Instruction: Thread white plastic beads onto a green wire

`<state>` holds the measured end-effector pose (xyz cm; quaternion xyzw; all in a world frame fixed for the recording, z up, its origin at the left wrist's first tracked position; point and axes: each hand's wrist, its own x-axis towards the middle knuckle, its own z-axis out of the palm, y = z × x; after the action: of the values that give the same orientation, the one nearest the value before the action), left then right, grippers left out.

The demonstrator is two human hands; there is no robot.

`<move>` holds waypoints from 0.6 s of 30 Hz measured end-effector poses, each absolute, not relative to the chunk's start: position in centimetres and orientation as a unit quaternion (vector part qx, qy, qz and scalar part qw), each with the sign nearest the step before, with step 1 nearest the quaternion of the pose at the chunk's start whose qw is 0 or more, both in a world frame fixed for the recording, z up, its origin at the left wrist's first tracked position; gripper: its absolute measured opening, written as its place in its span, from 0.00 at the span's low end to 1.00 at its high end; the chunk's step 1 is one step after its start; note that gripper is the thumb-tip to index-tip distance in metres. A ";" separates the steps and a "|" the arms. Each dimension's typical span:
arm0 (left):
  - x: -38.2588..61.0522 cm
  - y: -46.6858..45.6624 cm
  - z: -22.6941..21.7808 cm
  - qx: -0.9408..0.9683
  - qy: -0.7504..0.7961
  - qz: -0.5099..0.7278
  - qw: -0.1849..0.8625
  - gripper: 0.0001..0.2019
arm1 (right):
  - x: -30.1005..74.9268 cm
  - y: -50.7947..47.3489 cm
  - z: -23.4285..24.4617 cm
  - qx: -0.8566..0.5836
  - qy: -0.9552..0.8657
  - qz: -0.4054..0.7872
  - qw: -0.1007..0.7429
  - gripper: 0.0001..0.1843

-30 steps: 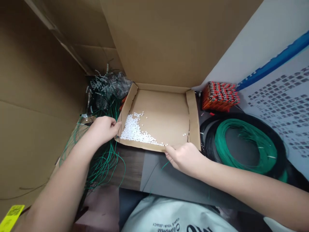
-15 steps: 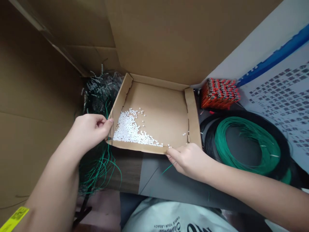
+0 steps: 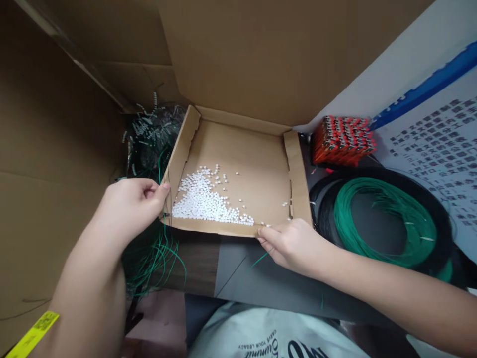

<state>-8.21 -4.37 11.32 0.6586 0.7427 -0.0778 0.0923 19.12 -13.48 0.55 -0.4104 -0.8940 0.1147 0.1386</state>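
Below the right hand (image 3: 294,246), the bag (image 3: 261,333) reads CARVE YOUR LEGACY.

**Matt and glossy surfaces sitting side by side**

The tray (image 3: 238,149) is showing rough, matt brown cardboard, while the beads (image 3: 203,204) are gleaming like smooth white plastic. The green wire (image 3: 383,223) is carrying a glossy plastic coating, and the desk (image 3: 194,263) is showing a dark wood-grain finish.
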 end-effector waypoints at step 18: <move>-8.8 -3.8 9.8 0.642 0.751 -0.111 0.113 0.19 | 19.0 -13.4 -0.2 -0.409 -0.894 0.117 0.137 0.14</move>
<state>-8.78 -3.76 9.76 0.6417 0.7505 -0.1107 0.1125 19.04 -13.45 -0.23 -0.4092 -0.8944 0.1170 0.1373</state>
